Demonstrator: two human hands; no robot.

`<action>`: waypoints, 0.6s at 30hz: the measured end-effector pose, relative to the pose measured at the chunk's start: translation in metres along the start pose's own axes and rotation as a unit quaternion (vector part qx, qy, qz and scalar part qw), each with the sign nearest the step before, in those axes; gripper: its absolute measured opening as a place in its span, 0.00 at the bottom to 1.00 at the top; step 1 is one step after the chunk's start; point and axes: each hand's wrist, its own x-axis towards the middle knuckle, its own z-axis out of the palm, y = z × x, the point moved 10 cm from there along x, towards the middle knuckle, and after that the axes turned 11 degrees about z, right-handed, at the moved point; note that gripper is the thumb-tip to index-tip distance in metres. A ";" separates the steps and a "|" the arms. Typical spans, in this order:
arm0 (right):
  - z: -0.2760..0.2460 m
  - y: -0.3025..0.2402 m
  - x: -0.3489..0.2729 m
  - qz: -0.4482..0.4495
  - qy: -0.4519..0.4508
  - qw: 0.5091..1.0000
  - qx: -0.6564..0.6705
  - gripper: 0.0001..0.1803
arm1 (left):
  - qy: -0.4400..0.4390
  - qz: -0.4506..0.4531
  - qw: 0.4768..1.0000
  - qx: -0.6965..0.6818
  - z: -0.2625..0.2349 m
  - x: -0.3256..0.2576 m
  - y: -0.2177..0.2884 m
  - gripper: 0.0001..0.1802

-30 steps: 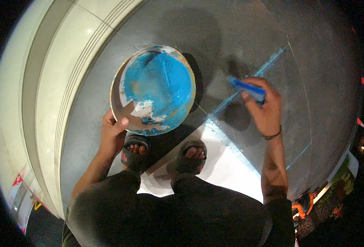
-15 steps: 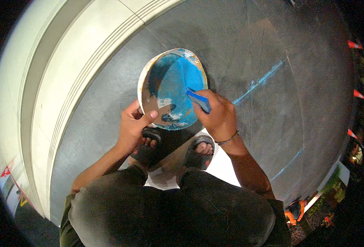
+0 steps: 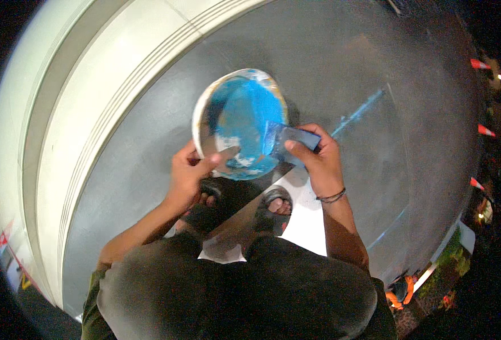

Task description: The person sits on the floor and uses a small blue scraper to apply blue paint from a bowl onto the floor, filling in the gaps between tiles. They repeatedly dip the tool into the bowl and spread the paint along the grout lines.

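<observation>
A round, pale-rimmed bucket (image 3: 198, 116) is tilted so that its inside faces me, smeared with blue, white and brownish paint. My left hand (image 3: 187, 177) grips its near left rim, thumb over the edge. In my right hand (image 3: 325, 164) is a flat blue-grey scraper (image 3: 287, 143), pinched between thumb and fingers. Its blue-coated end overlaps the bucket's right rim in view; whether it touches cannot be told. The scraper is slightly blurred.
Blue streaks (image 3: 359, 113) mark the dark grey floor (image 3: 341, 62) on the right. A cream stepped wall base (image 3: 86, 113) curves along the left. Red-and-white cones (image 3: 486, 131) stand at the far right. A person in orange (image 3: 400, 292) is at the lower right.
My right hand has moved right and turned, bringing the scraper from inside the bucket to its right rim with its flat face showing. My left hand keeps its grip.
</observation>
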 end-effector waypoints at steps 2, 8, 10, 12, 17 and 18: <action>-0.033 0.003 0.008 0.027 0.001 0.993 0.111 0.15 | 0.017 -0.023 0.999 -0.022 -0.005 -0.001 -0.006 0.31; -0.152 0.016 0.020 -0.059 0.144 0.985 0.078 0.12 | 0.041 -0.021 0.996 -0.078 -0.021 -0.001 -0.022 0.36; -0.193 0.026 0.024 -0.110 0.217 0.970 -0.007 0.12 | 0.046 -0.026 0.995 -0.083 -0.014 -0.001 -0.016 0.37; -0.228 0.030 0.030 -0.185 0.280 0.936 -0.109 0.13 | 0.051 -0.025 0.994 -0.089 -0.020 -0.001 -0.020 0.38; -0.288 0.039 0.070 -0.248 0.355 0.827 -0.358 0.16 | 0.046 -0.021 0.995 -0.082 -0.021 0.002 -0.014 0.38; -0.299 0.037 0.078 -0.245 0.362 0.807 -0.397 0.17 | 0.025 -0.018 0.996 -0.080 -0.025 0.004 -0.021 0.37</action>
